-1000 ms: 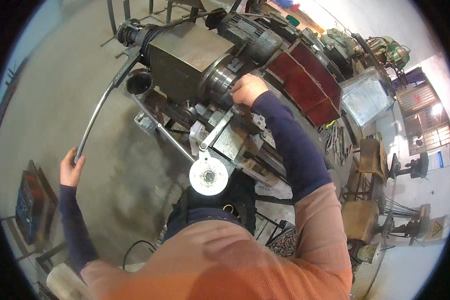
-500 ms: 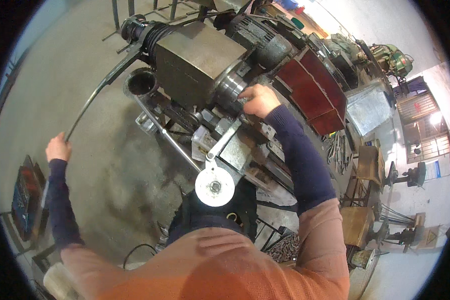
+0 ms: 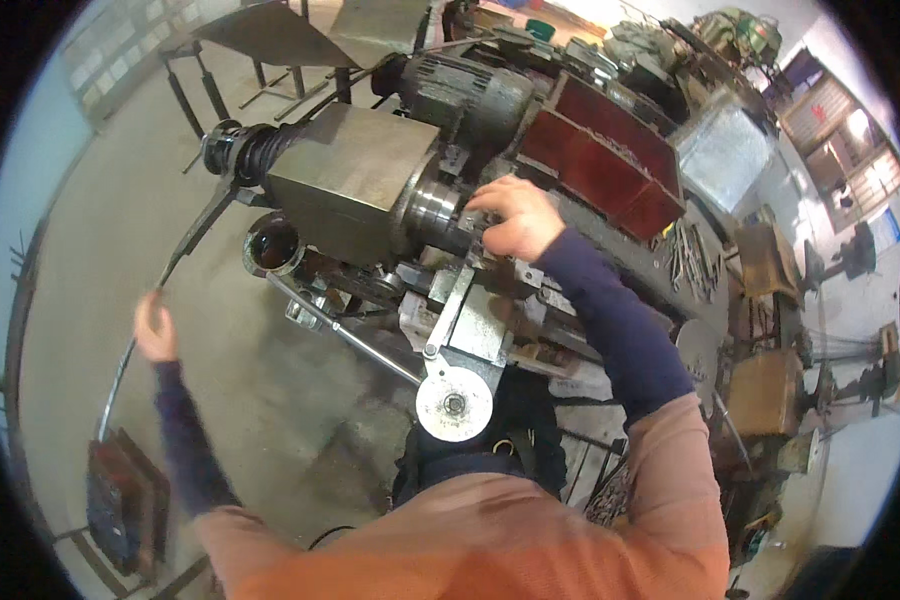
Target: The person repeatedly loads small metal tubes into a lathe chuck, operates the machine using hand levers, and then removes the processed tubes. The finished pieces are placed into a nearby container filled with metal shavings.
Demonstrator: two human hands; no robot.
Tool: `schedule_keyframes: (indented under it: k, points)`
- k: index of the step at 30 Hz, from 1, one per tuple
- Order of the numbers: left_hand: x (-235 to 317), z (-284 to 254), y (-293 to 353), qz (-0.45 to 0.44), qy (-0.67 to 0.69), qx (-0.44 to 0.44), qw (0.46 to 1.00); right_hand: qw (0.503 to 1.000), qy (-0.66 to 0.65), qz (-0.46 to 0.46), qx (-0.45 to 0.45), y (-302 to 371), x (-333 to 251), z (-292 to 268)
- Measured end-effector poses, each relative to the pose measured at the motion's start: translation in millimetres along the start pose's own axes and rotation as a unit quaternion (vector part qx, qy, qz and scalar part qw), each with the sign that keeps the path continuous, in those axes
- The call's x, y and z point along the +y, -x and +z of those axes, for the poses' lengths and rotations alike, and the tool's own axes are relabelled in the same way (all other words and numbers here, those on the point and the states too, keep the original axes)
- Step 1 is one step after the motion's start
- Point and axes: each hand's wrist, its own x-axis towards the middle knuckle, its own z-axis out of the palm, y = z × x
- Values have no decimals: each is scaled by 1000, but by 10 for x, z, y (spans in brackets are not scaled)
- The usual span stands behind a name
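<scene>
A small lathe with a box-shaped metal headstock (image 3: 345,165) stands in front of me. My right hand (image 3: 520,220) is at the front of its shiny round spindle nose (image 3: 435,208), fingers bent and thumb tucked below. Whatever lies between these fingers is hidden. Out to the left, my left hand (image 3: 154,330) is closed round a long metal lever (image 3: 195,235), slightly blurred. That lever runs from the dark ribbed rear end (image 3: 245,155) of the spindle down past my hand. Nearest my body is a pale round disc (image 3: 455,403), joined to a flat metal arm (image 3: 453,308).
An electric motor (image 3: 465,95) sits behind the headstock. Right of it are a red metal tray (image 3: 605,155) and several wrenches (image 3: 692,260). A metal cup (image 3: 273,243) and slanted rod (image 3: 345,330) project on the near left. A dark box-like object (image 3: 125,500) stands low left.
The view has shifted, so the lathe appears further left. My left hand has moved along the lever, nearer the machine, with more lever showing below it. My right hand stays at the spindle nose.
</scene>
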Motion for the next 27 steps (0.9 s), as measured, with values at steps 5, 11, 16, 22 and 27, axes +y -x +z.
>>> schedule_keyframes:
  k: [5,11,16,22,27]
  points:
    - [620,1381,1225,-194,-16,-412,890,994,-21,29,103,897,-80,-495]
    - [479,1824,896,-52,-269,-535,799,938,-15,330,104,2744,75,-915]
    - [871,1637,819,-71,-230,-483,842,813,55,561,144,4549,616,-1073]
    - [558,1277,910,-356,267,-330,832,586,214,771,-125,6743,1069,-1222]
    - [1311,1008,621,-548,378,-192,721,527,239,806,-124,6926,1189,-1008]
